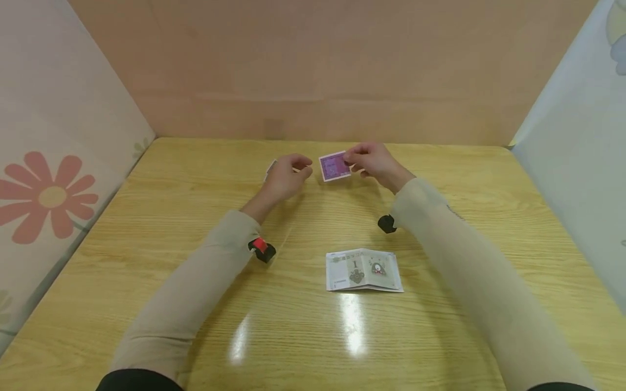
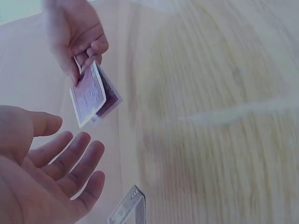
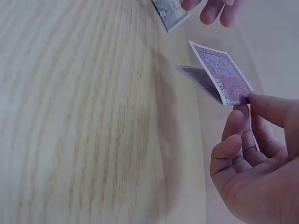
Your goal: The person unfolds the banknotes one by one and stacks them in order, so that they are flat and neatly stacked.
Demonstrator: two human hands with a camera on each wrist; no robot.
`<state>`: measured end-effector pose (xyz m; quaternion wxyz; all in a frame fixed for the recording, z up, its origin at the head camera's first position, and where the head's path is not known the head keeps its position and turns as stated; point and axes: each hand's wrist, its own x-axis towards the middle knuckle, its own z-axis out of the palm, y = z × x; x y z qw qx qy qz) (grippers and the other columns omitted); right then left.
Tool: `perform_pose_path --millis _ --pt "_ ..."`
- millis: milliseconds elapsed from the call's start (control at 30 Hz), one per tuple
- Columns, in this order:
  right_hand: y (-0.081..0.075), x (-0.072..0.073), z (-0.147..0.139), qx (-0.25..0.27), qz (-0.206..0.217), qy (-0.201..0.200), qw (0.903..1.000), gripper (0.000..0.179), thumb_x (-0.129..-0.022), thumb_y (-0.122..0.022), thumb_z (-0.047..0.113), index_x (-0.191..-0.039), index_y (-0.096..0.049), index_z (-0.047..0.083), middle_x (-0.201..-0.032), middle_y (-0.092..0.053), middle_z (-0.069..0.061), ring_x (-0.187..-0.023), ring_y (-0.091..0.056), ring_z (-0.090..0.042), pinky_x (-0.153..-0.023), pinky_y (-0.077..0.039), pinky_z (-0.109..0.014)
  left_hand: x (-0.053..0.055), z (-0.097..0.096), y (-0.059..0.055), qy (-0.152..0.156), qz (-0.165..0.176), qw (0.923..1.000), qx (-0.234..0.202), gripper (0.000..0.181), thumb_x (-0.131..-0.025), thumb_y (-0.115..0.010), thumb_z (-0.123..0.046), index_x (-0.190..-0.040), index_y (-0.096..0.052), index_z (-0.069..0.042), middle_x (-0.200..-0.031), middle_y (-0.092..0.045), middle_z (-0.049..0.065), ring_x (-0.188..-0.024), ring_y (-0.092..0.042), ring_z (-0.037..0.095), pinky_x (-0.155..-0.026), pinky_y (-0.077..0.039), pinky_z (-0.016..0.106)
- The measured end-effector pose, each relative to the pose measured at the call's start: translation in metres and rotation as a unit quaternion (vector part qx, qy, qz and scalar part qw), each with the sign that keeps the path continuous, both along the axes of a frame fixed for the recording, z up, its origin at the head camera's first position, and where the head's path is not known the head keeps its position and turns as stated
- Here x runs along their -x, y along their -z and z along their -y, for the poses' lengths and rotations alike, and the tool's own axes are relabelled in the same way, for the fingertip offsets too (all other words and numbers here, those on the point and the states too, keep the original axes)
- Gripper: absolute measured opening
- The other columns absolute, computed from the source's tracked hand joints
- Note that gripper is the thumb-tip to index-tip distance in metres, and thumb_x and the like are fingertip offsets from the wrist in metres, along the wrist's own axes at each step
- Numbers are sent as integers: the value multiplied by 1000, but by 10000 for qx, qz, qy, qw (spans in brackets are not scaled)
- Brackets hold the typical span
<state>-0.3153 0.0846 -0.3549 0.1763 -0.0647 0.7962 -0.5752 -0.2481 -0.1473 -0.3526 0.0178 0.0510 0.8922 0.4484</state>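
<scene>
A folded purple banknote (image 1: 334,166) is held up over the far part of the table. My right hand (image 1: 374,163) pinches its right edge between thumb and fingers; the right wrist view shows the note's two halves (image 3: 219,70) spread apart at the fold. To the left, my left hand (image 1: 287,176) hovers with relaxed fingers, holding nothing and apart from the purple note. In the left wrist view its fingers (image 2: 70,163) are loosely spread. A grey banknote (image 2: 128,207) lies on the table beside the left hand, mostly hidden behind it in the head view.
Nearer the front of the table (image 1: 293,326) lies a small pile of folded grey-green banknotes (image 1: 364,270), the top one marked 1. An upright tan panel (image 1: 318,70) stands along the back edge. Flower-patterned panels (image 1: 54,195) flank the sides.
</scene>
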Motion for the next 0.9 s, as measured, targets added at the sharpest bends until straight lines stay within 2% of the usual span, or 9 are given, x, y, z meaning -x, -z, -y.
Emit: perform_pose_path --millis 167,400,633,767,900 --pt "-5 -14 -11 323 -77 -2 9994 16 -102 -61 16 -108 -64 1 -95 -65 -2 -80 -56 -15 -61 -44 -23 -1 -1 1 -195 157 9980 -587 28 -102 -62 -22 -124 -67 -5 -109 -67 7 -97 -68 29 -76 -54 37" --pt "-11 -38 -17 563 -164 -16 9983 14 -101 -63 16 -107 -64 3 -93 -64 -4 -81 -57 -17 -62 -45 -25 -7 -9 -3 -25 359 9900 -1361 26 -99 -67 -23 -120 -69 -7 -108 -71 7 -93 -70 36 -84 -54 52" --pt "-14 -54 -13 556 -209 -35 9982 15 -101 -63 16 -107 -65 2 -97 -66 -6 -82 -57 -19 -63 -46 -26 -13 -15 -7 23 450 9881 -1473 19 -98 -69 -20 -109 -72 -5 -100 -72 11 -86 -70 38 -83 -54 54" --pt "-12 -58 -13 523 -168 -39 9985 13 -101 -63 15 -106 -65 3 -97 -66 -5 -83 -57 -18 -64 -46 -25 -15 -16 -6 76 325 9880 -1511 13 -97 -69 -16 -104 -73 -6 -93 -73 8 -81 -69 37 -79 -54 54" --pt "-10 -60 -17 513 -156 -153 9984 15 -101 -64 17 -108 -65 4 -98 -65 -5 -83 -57 -17 -65 -46 -26 -15 -15 -7 117 317 9876 -1536 11 -97 -69 -14 -102 -74 -6 -94 -74 8 -82 -69 39 -78 -54 54"
